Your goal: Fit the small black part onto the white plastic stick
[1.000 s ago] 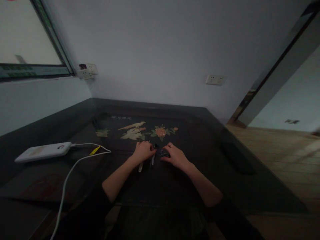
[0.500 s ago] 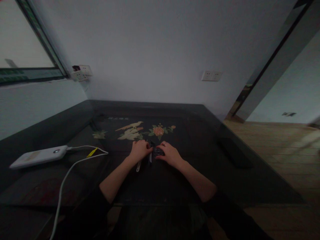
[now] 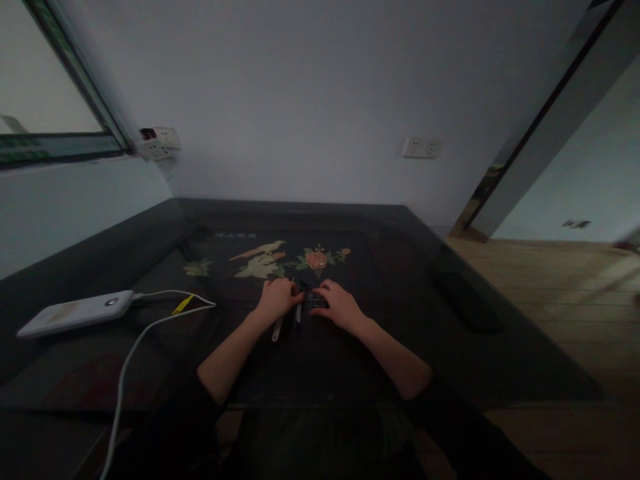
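My left hand (image 3: 277, 298) is closed, thumb reaching toward the right, beside a slim upright-lying item with a pale strip (image 3: 299, 312) and dark edges. What its fingers pinch is too dark to make out. From under this hand sticks out a thin pale stick (image 3: 277, 329) with a small hole at its end. My right hand (image 3: 341, 307) curls its thumb and fingers around a small dark block (image 3: 317, 301) marked with rows of pale spots. The block lies on the black table (image 3: 320, 373), close to the slim item.
On the left lies a white power bank (image 3: 75, 315) with a white cable (image 3: 145, 333) bearing a yellow tag (image 3: 183, 305). A flat black object (image 3: 467, 301) rests on the right. Behind the hands the tabletop carries a bird-and-flower picture (image 3: 316, 259). A wall (image 3: 290, 133) stands behind.
Both hands stay almost where they were, with the same grips. The whole view has shifted very slightly.
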{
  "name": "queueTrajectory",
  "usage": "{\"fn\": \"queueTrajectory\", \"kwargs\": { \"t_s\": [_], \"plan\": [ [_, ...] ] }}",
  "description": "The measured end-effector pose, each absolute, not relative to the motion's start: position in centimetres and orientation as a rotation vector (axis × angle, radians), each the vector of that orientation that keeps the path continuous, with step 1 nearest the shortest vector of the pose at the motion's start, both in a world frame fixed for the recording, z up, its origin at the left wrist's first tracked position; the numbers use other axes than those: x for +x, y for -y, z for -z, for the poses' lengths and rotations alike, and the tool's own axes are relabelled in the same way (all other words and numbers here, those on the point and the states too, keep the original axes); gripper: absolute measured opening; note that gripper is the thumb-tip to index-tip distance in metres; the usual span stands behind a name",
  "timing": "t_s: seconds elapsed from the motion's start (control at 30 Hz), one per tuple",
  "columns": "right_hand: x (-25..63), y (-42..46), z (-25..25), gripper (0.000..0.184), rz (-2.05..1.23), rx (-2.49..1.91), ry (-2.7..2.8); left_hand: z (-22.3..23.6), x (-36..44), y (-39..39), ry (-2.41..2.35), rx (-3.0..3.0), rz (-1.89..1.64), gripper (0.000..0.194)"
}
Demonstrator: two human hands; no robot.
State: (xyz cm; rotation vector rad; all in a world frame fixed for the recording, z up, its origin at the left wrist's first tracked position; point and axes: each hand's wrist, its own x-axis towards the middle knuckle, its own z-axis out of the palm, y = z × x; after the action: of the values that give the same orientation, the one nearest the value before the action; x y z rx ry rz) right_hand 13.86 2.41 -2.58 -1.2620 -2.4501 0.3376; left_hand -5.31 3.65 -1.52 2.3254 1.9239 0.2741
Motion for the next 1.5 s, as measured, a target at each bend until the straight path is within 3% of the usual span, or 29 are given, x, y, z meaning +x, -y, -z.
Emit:
{"fn": "queueTrajectory", "kwargs": {
  "t_s": [0.2, 0.53, 0.7, 0.87, 1.27, 1.5],
  "plan": [
    [14.4, -2.5, 2.2, 0.061, -0.422, -1.212, 2.456, 0.9, -5.3, -3.4, -1.927, 2.317, -0.296, 0.036],
    [15.2, -3.3, 2.1, 0.044, -0.54, -1.165, 2.401, -0.2, -3.5, -1.8, -1.526, 2.438, -0.798, 0.027],
    [16.3, -2.5, 0.4, 0.017, -0.514, -1.08, 2.232, 0.2, -0.5, 1.9, -0.958, 2.697, -0.532, 0.026],
    [17.1, 0.2, 0.8, 0.032, -0.486, -1.074, 2.262, 1.1, 1.2, 4.0, -0.503, 2.887, -0.291, 0.013],
    [17.0, 1.4, 2.5, 0.019, -0.569, -1.267, 2.512, 0.9, 1.2, 3.7, -0.68, 2.868, -0.1, 0.013],
    [16.7, 1.5, 2.5, 0.022, -0.575, -1.329, 2.514, 1.1, 1.3, 3.6, -0.702, 2.821, -0.103, 0.011]
  ]
}}
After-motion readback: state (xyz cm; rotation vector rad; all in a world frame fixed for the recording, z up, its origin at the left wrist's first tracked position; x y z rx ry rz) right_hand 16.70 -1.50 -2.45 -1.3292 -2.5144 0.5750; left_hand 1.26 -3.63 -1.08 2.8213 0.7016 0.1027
